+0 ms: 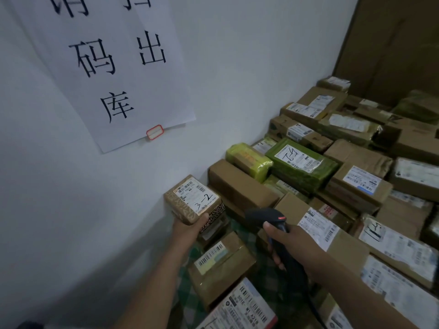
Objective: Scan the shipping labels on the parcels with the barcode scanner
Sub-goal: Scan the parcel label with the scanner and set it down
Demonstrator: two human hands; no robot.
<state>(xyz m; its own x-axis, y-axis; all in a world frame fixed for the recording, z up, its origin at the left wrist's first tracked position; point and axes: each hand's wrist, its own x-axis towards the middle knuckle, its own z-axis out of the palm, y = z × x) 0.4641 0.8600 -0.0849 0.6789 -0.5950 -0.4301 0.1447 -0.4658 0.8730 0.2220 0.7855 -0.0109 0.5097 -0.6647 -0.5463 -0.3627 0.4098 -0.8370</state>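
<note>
Parcel (pixel 190 203) of patterned cardboard; glossy black scanner (pixel 259 218).

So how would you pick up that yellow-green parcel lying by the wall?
Probably from above, gripping across its narrow width: the yellow-green parcel lies flat atop a brown box, its top uncovered, while the dark green parcel crowds its right end.

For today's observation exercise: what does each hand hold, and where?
Left hand: small brown patterned cardboard parcel, by its near end. Right hand: black plastic barcode scanner, by its handle.
</note>
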